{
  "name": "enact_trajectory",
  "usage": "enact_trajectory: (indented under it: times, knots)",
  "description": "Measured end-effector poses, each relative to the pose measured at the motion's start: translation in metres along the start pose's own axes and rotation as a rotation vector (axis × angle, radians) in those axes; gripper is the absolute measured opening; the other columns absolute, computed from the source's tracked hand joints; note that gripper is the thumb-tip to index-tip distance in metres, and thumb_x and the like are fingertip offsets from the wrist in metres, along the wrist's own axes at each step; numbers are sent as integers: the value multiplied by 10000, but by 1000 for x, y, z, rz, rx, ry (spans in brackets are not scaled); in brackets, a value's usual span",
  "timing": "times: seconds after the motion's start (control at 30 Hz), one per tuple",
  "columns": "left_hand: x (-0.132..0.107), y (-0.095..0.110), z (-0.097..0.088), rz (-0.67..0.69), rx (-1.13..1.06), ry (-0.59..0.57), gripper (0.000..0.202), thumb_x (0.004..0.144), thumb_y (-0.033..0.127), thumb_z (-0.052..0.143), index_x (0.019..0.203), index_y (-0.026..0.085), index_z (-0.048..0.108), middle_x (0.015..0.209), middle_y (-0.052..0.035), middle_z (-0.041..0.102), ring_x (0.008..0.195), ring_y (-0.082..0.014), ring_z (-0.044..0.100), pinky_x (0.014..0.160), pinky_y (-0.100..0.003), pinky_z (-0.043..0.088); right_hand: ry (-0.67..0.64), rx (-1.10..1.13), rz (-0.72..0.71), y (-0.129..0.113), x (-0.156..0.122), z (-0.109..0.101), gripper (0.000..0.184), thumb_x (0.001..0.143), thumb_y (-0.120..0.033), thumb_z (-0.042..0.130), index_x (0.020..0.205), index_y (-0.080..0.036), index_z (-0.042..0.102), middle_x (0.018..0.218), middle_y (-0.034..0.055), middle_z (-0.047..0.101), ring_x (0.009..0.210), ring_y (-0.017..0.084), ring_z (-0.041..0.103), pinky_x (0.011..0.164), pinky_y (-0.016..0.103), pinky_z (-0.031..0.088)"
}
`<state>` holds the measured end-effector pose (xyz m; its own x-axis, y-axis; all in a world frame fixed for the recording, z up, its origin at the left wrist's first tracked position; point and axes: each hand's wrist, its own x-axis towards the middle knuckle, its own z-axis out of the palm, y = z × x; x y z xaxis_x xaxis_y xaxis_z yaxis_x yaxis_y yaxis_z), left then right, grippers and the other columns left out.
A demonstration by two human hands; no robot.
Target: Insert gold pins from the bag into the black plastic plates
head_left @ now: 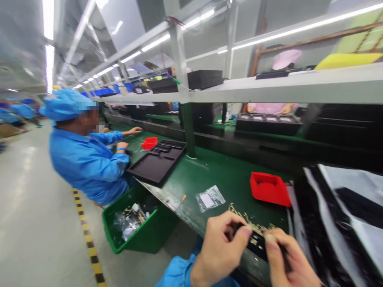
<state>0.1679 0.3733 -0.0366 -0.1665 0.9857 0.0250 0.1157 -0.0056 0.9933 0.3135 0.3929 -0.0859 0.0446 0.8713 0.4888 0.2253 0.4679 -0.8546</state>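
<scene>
Green table (223, 167), running far left to near right. Green bin (167, 233), below its left edge. Black tray (154, 165), far left. Left hand (223, 243) and right hand (290, 255), pinching opposite ends of one slim black part (257, 244), neither nearer. Black part: between them, near side, long axis left to right. Pale scraps (257, 228), just beyond.

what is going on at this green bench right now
A person holds a small black part with pale patches between the fingers of the left hand and right hand, near the bench edge. Pale scraps lie scattered just beyond it on the green bench, with a clear plastic bag and a red bin farther back. Off to the left, a co-worker in blue reaches over the same bench, beside a black tray.
</scene>
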Motion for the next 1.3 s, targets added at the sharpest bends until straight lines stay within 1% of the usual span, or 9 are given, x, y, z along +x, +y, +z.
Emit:
enact_trajectory:
  times: [0.13,0.27,0.4,0.47,0.57,0.77,0.9,1.17,1.3]
  knots:
    - [12,7,-5,-85,-66,-57,331,857,408,666,752,97,623,645,-8,521,591,-89,428,561,-200,331,-126,-2,136,5,2,-2,298,990,-436,551,868,-169,607,765,4,617,666,63,590,631,119,491]
    - [17,3,-4,-104,-156,-95,394,832,477,712,762,97,633,661,-12,540,608,-93,448,588,-193,372,-138,57,303,12,1,-1,378,986,-516,538,873,-159,588,738,-7,578,636,50,519,595,133,434]
    - [16,-3,-3,-155,-168,-135,486,894,582,667,834,99,671,629,11,507,465,-46,310,439,-189,226,-131,85,392,9,2,-1,437,965,-577,543,855,-156,579,747,4,586,665,65,513,603,160,421]
    - [15,-5,-4,-193,-185,-140,558,902,649,632,845,94,656,604,22,480,404,-29,270,396,-194,154,-126,86,406,6,4,-2,452,961,-590,538,848,-154,579,741,4,582,662,67,506,604,168,417]
    - [15,-5,-5,-210,-195,-153,607,886,692,627,856,86,637,593,23,477,371,-21,286,376,-185,144,-130,88,412,3,5,-3,469,956,-600,537,830,-149,574,742,2,572,670,65,506,629,172,426]
    - [18,1,-4,-238,-152,-160,556,874,641,650,872,86,643,594,32,457,380,-22,295,373,-175,169,-119,83,440,1,6,-3,479,950,-604,543,797,-151,557,710,-7,551,661,61,498,630,175,414]
    - [18,1,-2,-257,-143,-148,545,854,646,665,817,104,622,567,40,426,379,-31,304,369,-177,170,-118,83,452,-4,7,-5,491,938,-610,549,761,-152,544,687,-10,539,643,57,481,607,175,401]
    - [16,-1,-4,-262,-141,-154,551,868,642,629,818,94,655,573,34,460,367,-27,301,364,-187,162,-119,80,431,-8,10,-6,478,933,-593,554,751,-151,554,674,-14,528,616,50,466,582,172,392]
    - [16,4,-3,-221,-107,-159,422,852,529,686,810,111,654,581,37,484,403,-36,331,382,-190,210,-123,87,420,-5,6,-4,453,949,-565,559,770,-150,556,693,-15,530,634,49,470,602,169,396]
